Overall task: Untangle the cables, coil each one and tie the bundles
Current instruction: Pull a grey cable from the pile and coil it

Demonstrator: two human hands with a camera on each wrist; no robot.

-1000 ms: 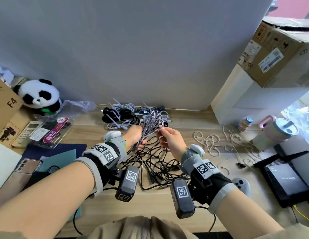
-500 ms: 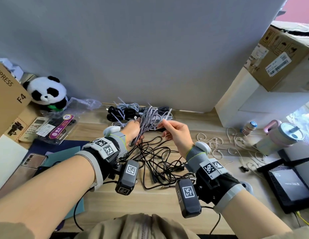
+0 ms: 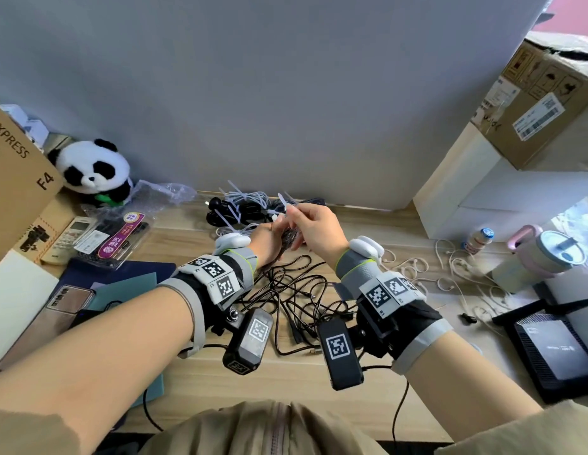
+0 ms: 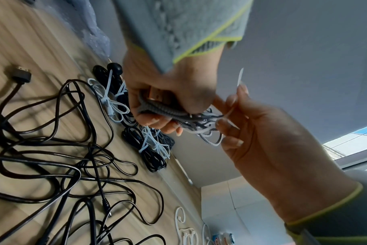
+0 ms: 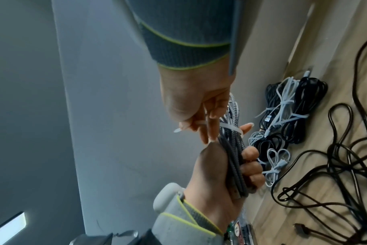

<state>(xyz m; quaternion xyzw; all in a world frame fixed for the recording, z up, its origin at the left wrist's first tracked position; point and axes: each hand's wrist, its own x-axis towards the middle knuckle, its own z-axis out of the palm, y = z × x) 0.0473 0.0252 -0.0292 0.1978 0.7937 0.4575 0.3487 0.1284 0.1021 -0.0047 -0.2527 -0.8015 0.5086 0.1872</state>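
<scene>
My left hand grips a coiled grey-and-white braided cable, fingers wrapped round the bundle. A white zip tie circles the bundle just above that grip. My right hand pinches the tie's free tail, which sticks up past the fingertips. Both hands are raised above the desk near the back wall. A tangle of loose black cables lies on the wood below them.
Several tied black and pale-blue bundles lie against the wall. A panda toy, a cardboard box, a remote and a phone are at the left. White earphone cords, a tumbler and a black router are at the right.
Both hands have carried the braided bundle farther toward the wall. My right hand has let go of the cable loops and now pinches a white zip tie wrapped round the bundle.
</scene>
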